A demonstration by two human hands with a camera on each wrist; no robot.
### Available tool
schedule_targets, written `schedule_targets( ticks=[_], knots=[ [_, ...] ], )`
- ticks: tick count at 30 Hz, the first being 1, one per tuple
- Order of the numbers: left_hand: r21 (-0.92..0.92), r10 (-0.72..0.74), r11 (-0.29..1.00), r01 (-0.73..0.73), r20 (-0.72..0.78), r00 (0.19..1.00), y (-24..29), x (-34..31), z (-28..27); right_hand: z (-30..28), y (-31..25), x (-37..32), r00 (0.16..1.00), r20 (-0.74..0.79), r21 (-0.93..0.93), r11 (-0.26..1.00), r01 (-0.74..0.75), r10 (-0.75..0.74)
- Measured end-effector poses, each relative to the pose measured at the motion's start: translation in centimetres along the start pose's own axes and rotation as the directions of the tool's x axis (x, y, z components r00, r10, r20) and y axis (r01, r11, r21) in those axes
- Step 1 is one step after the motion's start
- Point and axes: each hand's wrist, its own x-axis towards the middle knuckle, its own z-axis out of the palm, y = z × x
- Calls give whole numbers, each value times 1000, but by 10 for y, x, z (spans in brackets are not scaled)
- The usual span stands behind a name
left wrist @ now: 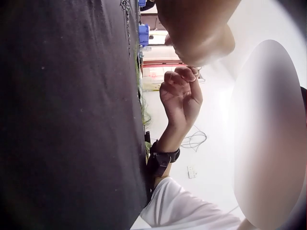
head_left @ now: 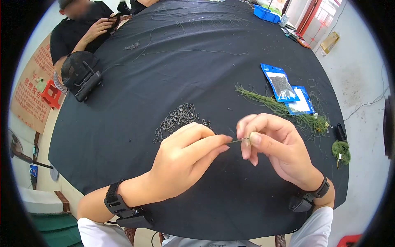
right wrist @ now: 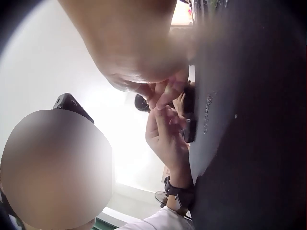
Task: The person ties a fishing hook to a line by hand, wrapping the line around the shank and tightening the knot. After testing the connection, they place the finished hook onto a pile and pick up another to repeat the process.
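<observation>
Two bare hands meet just above a round table [head_left: 164,74] draped in black cloth. The left hand [head_left: 185,154] pinches one end of a thin strand [head_left: 236,141] between thumb and forefinger. The right hand [head_left: 273,144], its fingers curled, pinches the other end, so the strand runs straight between the fingertips, off the cloth. Just beyond the left hand lies a heap of small hooks [head_left: 179,119]. Past the right hand, green line [head_left: 267,103] lies beside two blue packets [head_left: 282,82].
</observation>
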Motion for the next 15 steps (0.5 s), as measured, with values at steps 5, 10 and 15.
schedule_targets(
  ticks=[5, 10, 15],
  knots=[
    [78, 39, 996, -43, 57, 998, -3, 1, 3, -1, -3, 0, 996, 90, 150, 989, -14, 1],
    [192, 46, 981, -26, -100, 994, 14, 11, -7, 0, -1, 0, 1000, 22, -69, 998, 9, -7],
    [170, 222, 963, -208, -68, 973, 5, 5, 0, 9, 11, -4, 998, -26, -265, 963, 50, -59]
  ],
)
